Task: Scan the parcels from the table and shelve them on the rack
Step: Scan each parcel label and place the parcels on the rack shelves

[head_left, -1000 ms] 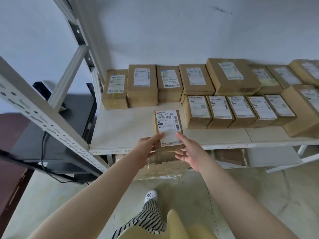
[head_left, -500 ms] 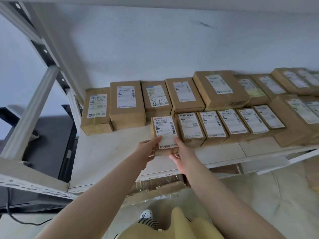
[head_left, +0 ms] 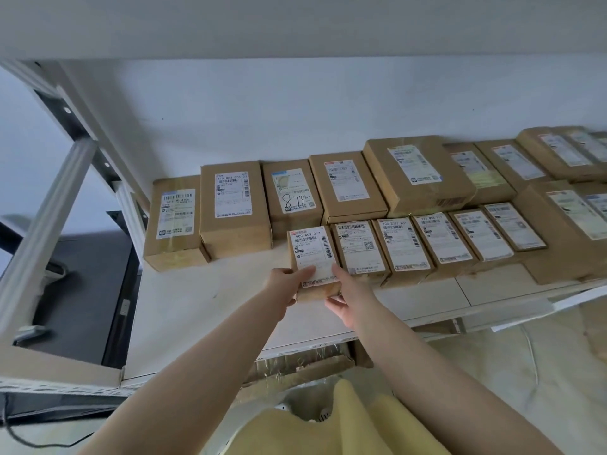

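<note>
A small brown parcel (head_left: 312, 254) with a white label reading 900 A09 072 lies on the white rack shelf (head_left: 203, 307), at the left end of the front row of parcels. My left hand (head_left: 285, 284) holds its near left corner, thumb on the label. My right hand (head_left: 348, 297) holds its near right corner, thumb on top and fingers under the front edge. The parcel touches the neighbouring labelled parcel (head_left: 358, 251) on its right.
A back row of larger brown parcels (head_left: 235, 211) lines the wall, and a front row of small ones (head_left: 460, 238) runs to the right. The shelf's left front part is bare. A grey rack upright (head_left: 42, 218) slants at left. Wrapped cartons (head_left: 295, 366) sit below.
Both hands have slid the parcel away from the shelf's front edge, back into line beside the front row. The view has tilted upward.
</note>
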`<state>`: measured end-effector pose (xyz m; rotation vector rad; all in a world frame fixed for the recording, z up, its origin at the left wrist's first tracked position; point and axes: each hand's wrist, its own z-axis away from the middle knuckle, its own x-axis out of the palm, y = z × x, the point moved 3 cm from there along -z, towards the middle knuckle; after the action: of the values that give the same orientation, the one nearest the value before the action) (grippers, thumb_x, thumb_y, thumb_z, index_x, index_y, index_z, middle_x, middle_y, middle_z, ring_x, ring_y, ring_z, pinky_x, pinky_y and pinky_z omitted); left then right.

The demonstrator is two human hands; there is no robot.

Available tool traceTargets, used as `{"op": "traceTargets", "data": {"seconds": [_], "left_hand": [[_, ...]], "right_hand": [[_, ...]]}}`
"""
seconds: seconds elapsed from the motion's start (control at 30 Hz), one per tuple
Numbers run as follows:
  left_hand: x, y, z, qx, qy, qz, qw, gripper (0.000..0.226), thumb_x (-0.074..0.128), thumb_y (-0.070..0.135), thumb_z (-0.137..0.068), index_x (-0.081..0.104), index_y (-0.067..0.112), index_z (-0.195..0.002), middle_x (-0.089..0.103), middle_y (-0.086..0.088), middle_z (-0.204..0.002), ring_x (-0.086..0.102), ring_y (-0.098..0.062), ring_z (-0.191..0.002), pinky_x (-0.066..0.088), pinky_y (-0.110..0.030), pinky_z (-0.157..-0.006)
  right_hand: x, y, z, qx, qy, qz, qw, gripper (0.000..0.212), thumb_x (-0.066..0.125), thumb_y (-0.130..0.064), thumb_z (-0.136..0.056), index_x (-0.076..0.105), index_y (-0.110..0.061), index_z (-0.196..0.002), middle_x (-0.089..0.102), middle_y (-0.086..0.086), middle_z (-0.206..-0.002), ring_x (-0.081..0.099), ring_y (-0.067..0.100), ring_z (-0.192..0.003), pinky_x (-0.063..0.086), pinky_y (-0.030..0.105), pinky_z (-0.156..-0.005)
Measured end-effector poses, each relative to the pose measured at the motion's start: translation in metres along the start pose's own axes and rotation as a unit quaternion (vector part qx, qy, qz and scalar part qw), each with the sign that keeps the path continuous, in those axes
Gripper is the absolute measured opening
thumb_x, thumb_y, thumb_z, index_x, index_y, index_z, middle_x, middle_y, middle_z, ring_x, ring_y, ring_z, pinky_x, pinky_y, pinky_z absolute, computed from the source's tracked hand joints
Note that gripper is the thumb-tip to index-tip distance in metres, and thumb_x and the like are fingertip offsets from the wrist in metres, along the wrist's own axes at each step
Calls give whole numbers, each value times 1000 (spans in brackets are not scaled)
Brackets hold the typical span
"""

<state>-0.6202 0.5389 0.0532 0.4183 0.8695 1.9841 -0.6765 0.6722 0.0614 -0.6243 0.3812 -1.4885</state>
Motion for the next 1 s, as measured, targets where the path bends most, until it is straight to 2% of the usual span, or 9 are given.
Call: {"op": "traceTargets", "data": {"seconds": [0.07, 0.23, 0.33, 0.4, 0.63, 0.7, 0.83, 0.93, 1.0], "left_hand": [[2, -1, -1, 4, 18, -21, 1000, 27, 77, 36, -88, 66, 13, -97, 73, -6, -103, 64, -20, -89, 49, -28, -69], [5, 2, -2, -11, 29, -4, 1000, 24, 80, 31, -86, 66, 12, -90, 74, -6, -98, 66, -21, -84, 51, -29, -68], [5, 4, 0, -16, 30, -1, 999, 23, 81, 28, -86, 65, 12, -88, 73, -6, -94, 65, -20, -81, 51, -29, -68], [5, 4, 1, -15, 29, 4, 999, 23, 81, 27, -86, 65, 11, -89, 74, -6, -94, 66, -20, -81, 52, -29, -69], [6, 0, 0, -9, 35, -1, 999, 26, 81, 33, -85, 67, 12, -93, 75, -10, -105, 68, -28, -95, 55, -42, -93], [6, -2, -1, -1, 41, -7, 999, 27, 80, 36, -85, 68, 14, -95, 75, -8, -105, 69, -29, -105, 55, -43, -95], [9, -8, 1, 35, 58, -21, 997, 50, 75, 42, -89, 65, 9, -125, 72, -4, -109, 67, -27, -106, 56, -43, -97], [11, -14, 9, 49, 65, -7, 997, 79, 69, 48, -92, 35, 15, -155, 59, -9, -138, 58, -30, -124, 47, -48, -108], [12, -18, 14, 47, 57, 26, 997, 87, 66, 51, -93, 23, 18, -160, 48, -11, -150, 51, -32, -133, 40, -48, -114]], "right_hand": [[1, 0, -3, -3, 5, -2, 1000, 27, 71, -18, -92, 56, -16, -114, 67, 10, -110, 64, 27, -101, 52, 45, -100], [1, 3, -8, -17, 20, -3, 1000, 21, 71, -21, -91, 54, -23, -103, 67, 9, -115, 64, 28, -107, 53, 44, -94], [3, 3, -6, -23, 21, -14, 999, 47, 72, -21, -90, 48, -21, -130, 65, 10, -120, 62, 31, -113, 51, 46, -97], [3, 3, -6, -25, 21, -17, 999, 51, 71, -20, -91, 44, -20, -134, 63, 11, -121, 60, 32, -116, 50, 47, -101], [1, 2, -6, -36, 24, -16, 999, 35, 68, -17, -94, 45, -23, -119, 64, 14, -107, 64, 31, -105, 48, 48, -105], [1, 3, -6, -40, 23, -12, 999, 33, 68, -18, -94, 47, -22, -119, 65, 11, -111, 63, 29, -106, 49, 46, -102], [2, 5, -3, -38, 10, -11, 999, 33, 70, -23, -92, 55, -18, -121, 65, 7, -120, 61, 28, -115, 50, 41, -95], [0, 9, -2, -30, -8, -22, 999, 40, 72, -29, -91, 58, -13, -125, 66, 6, -118, 62, 27, -115, 51, 39, -98], [-3, 12, 1, -21, -32, -27, 999, 38, 71, -31, -91, 59, -14, -123, 68, 5, -109, 64, 22, -105, 51, 38, -101]]}}
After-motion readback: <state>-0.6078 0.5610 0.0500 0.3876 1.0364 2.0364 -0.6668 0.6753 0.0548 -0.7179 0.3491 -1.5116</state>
